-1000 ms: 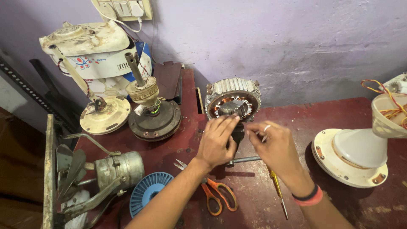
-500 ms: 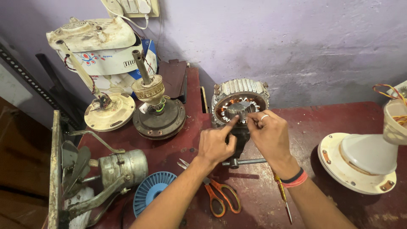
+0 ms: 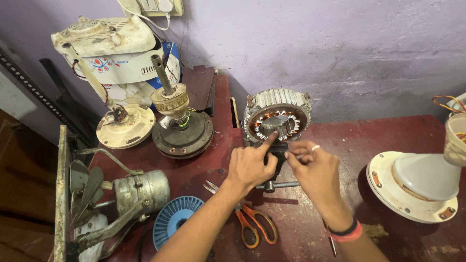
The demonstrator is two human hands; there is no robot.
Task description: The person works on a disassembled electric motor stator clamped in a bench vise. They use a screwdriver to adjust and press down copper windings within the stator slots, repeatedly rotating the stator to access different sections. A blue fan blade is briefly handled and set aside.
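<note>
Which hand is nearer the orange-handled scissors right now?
Left. The left hand is just above the scissors, its forearm crossing over their blades, forefinger on the motor stator. The right hand sits farther right, beside the vise handle.

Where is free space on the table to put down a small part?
Bare red tabletop lies between the motor stator and the white fan base. The left side is crowded: old motors, blue disc, scissors.
</note>
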